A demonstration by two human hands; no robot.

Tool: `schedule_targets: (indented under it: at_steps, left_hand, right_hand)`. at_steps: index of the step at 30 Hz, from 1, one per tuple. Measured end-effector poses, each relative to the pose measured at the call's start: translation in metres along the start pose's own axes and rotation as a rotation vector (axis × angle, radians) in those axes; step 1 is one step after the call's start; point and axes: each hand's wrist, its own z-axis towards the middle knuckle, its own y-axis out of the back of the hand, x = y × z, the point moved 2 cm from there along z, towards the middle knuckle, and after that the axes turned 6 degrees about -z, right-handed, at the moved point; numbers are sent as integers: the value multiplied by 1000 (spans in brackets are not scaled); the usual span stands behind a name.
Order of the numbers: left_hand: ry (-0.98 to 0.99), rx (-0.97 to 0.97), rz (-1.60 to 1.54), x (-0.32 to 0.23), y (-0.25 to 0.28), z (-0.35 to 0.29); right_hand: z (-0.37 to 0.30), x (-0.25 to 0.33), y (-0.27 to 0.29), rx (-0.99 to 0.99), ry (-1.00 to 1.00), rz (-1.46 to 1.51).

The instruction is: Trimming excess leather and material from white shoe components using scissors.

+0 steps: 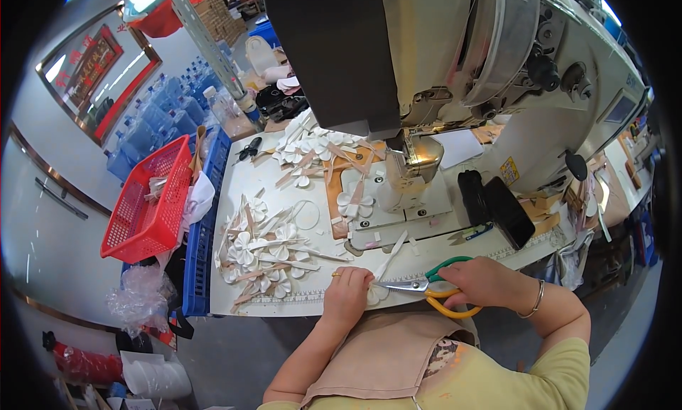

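Observation:
At the table's front edge my left hand (347,295) is closed, pinching a small white fabric flower (376,293) that it partly covers. A thin white strip (391,257) runs up and away from that spot. My right hand (486,283) grips scissors (406,286) with one green and one yellow handle loop. Their blades point left and reach the flower beside my left fingertips. On the left of the tabletop lies a heap of white flowers (283,248) with white and beige strips. Another flower pile (312,144) sits farther back.
A large sewing machine (419,165) towers over the table, with one flower (355,200) on its plate. A black phone (509,212) lies at right, near small green-handled snips (469,232). Left of the table stand a red basket (145,232) and blue crates (200,257).

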Motion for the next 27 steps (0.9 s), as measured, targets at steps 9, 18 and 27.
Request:
schedule_targets:
  at_steps: [9,18,27]
  left_hand:
    - [313,116,-129,-14,20,-14]
    - [649,-18,-1174,-18,42,-34]
    - [54,-305,-1153,0,39,-22]
  right_hand:
    - [10,-2,-30,-341,-332,402]
    - [108,47,-31,-570,-192,1487]
    - [145,73,-63,-482,-117,1628]
